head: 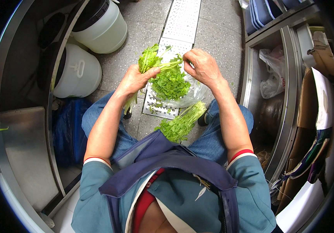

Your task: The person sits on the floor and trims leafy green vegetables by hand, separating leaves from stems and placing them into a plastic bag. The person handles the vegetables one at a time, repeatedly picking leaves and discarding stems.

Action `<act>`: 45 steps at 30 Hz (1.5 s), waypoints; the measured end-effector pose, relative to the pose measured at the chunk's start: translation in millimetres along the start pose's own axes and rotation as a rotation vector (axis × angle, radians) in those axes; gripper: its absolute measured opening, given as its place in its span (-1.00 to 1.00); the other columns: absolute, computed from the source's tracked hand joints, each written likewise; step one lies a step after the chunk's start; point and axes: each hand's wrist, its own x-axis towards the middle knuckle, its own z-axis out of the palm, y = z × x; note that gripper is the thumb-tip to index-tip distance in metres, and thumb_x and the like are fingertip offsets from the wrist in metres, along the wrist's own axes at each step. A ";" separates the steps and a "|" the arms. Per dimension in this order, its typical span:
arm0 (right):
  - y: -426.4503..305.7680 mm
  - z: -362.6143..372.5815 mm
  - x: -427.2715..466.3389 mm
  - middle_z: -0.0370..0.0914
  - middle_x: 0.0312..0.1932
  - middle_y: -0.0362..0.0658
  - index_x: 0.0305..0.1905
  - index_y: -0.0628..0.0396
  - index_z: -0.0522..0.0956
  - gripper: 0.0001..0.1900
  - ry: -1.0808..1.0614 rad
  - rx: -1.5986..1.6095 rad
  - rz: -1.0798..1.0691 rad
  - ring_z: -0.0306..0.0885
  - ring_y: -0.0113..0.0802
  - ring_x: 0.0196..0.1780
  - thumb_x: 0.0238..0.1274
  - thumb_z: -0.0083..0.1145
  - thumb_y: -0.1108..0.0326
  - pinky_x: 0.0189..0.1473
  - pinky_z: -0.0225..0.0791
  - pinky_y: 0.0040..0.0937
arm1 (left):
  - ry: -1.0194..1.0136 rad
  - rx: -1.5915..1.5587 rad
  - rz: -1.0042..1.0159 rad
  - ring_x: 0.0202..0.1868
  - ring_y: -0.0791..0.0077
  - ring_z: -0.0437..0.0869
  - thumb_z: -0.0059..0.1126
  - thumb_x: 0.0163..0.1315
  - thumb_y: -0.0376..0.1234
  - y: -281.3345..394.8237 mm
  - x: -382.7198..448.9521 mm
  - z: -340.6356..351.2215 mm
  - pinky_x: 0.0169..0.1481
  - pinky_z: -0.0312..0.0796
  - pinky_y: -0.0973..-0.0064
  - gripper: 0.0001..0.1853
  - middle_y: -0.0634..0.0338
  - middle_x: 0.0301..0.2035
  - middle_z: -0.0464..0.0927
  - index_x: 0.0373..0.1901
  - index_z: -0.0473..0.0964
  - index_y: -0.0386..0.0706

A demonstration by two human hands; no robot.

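A bunch of leafy green herb stalks (149,59) is gripped in my left hand (139,78), its pale stem ends hanging below the fist. The fingers of my right hand (199,65) pinch the end of a green sprig that stretches across from the left hand. Beneath both hands a clear plastic bag (194,91) lies spread with a heap of loose green leaves (171,84) on it. Closer to my body, a second bunch of leafy stalks (181,122) rests on the floor between my feet, its pale stems pointing to the right.
A perforated metal drain cover (181,20) runs along the speckled tile floor (219,38). White plastic drums (105,29) with black lids stand at left, beside a metal frame. On the right, a steel shelf unit (289,87) holds plastic bags (273,72), cardboard (305,102) and blue trays (257,14).
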 end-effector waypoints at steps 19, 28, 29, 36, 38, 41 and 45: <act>22.0 7.4 -9.7 0.53 -0.55 -0.25 -0.33 0.19 0.57 -0.89 0.073 0.458 0.794 0.45 -0.58 -0.47 0.11 0.07 0.41 -0.41 0.36 -0.54 | 0.097 -0.126 0.060 -0.66 0.75 0.19 0.33 0.15 -0.14 -4.7 -1.3 -9.9 -0.61 0.01 0.64 -0.71 0.44 -0.61 0.38 -0.31 0.59 -0.17; 21.8 23.0 -22.2 0.63 -0.31 0.08 -0.17 0.12 0.63 -0.75 -0.332 0.085 0.732 0.62 -0.06 -0.16 0.02 0.09 0.36 -0.05 0.44 -0.20 | 0.152 -0.120 0.116 -0.66 0.75 0.16 0.33 0.15 -0.12 -3.1 -1.9 -16.3 -0.61 -0.02 0.64 -0.69 0.44 -0.68 0.31 -0.36 0.58 -0.20; 23.1 24.7 -24.7 0.62 -0.28 0.11 -0.13 0.08 0.64 -0.72 -0.357 0.072 0.734 0.62 -0.03 -0.11 0.02 0.08 0.37 0.00 0.44 -0.16 | 0.155 -0.120 0.123 -0.66 0.75 0.17 0.33 0.14 -0.12 -0.1 -4.2 -16.9 -0.60 -0.02 0.64 -0.69 0.44 -0.68 0.31 -0.37 0.58 -0.19; 29.3 33.5 -22.8 0.63 -0.15 -0.10 0.10 0.08 0.54 -0.60 -0.373 0.438 0.707 0.61 -0.21 -0.18 0.20 0.12 0.17 -0.11 0.48 -0.31 | 0.131 -0.013 0.184 -0.62 0.74 0.23 0.34 0.15 -0.17 -0.9 -7.9 -19.0 -0.56 0.05 0.63 -0.74 0.44 -0.64 0.36 -0.41 0.59 -0.17; 17.2 24.3 -7.9 0.62 -0.22 -0.14 0.07 0.07 0.55 -0.61 -0.385 0.873 0.974 0.58 -0.37 -0.27 0.25 0.11 0.09 -0.22 0.48 -0.43 | 0.110 0.058 0.166 -0.58 0.72 0.30 0.33 0.16 -0.19 0.8 -9.5 -22.0 -0.52 0.14 0.62 -0.75 0.42 -0.60 0.42 -0.37 0.60 -0.20; -6.4 21.7 -0.8 0.60 -0.31 -0.20 -0.03 0.09 0.56 -0.63 -0.277 1.420 1.186 0.53 -0.51 -0.38 0.28 0.11 0.03 -0.34 0.44 -0.56 | 0.062 0.140 0.263 -0.50 0.66 0.43 0.32 0.17 -0.23 0.4 -11.2 -20.2 -0.41 0.31 0.58 -0.75 0.35 -0.53 0.52 -0.29 0.61 -0.23; -0.1 50.2 -10.9 0.60 -0.34 -0.17 -0.11 0.14 0.52 -0.74 -0.069 1.816 1.224 0.53 -0.45 -0.38 0.27 0.13 0.18 -0.36 0.45 -0.53 | -0.030 0.312 0.440 -0.38 0.56 0.57 0.32 0.16 -0.28 -2.2 -12.6 -13.2 -0.22 0.44 0.51 -0.73 0.21 -0.43 0.63 -0.18 0.60 -0.26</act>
